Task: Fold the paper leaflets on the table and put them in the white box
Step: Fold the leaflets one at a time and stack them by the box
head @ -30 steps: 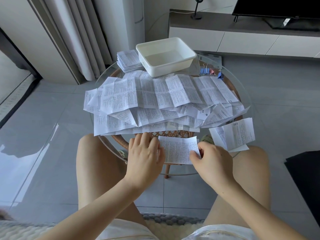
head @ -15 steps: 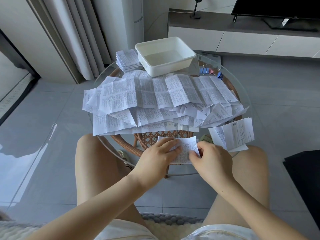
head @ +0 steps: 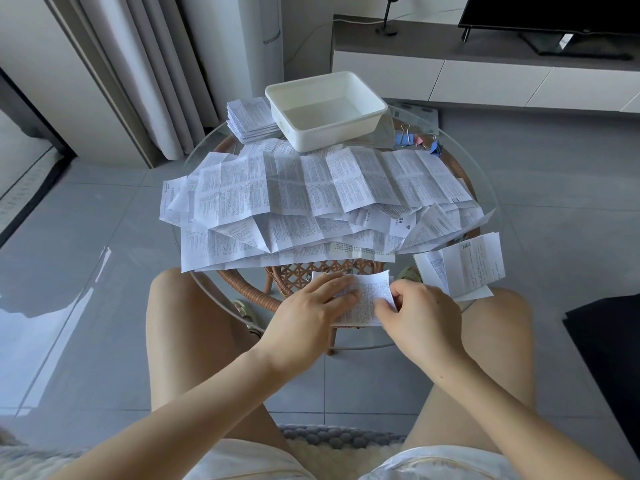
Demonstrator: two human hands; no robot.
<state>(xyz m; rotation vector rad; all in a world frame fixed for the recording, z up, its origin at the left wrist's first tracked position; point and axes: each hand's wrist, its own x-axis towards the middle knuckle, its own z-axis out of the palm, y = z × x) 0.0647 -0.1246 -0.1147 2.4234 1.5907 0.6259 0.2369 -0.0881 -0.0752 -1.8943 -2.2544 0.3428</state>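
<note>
knees: 2, bare, left knee (head: 173, 306) and right knee (head: 502, 327), either side of the table's near edge.
left hand (head: 311, 306): 1, fingers straight, laid flat, pressing down on the left half of the folded leaflet.
right hand (head: 422, 313): 1, fingers curled, pinching the leaflet's right edge.
folded leaflet (head: 370, 292): 1, small printed rectangle between the two hands, on the glass at the near edge of the table, top right corner lifted a bit.
table (head: 483, 174): 1, round clear glass top on a rattan base (head: 242, 289), base visible through the glass.
half-open leaflet (head: 464, 268): 1, just right of the right hand, overhanging the near right rim, well apart from the box.
loose pile (head: 311, 192): unfolded creased leaflets, overlapping, covering the middle of the table; too many layers to count.
folded stack (head: 249, 119): 1 neat stack of folded leaflets, far left, touching or just beside the left wall of the box; sheet count not readable.
white box (head: 332, 133): 1, rectangular, open top, far side of the table, its near edge sitting on the back of the loose pile.
binder clips: 3 by my count, right of the box: blue clip (head: 405, 136), pink clip (head: 419, 140), second blue clip (head: 436, 147).
background: curtain (head: 156, 64) far left, low TV cabinet (head: 450, 74) far right, 1 TV (head: 554, 15) on it.
</note>
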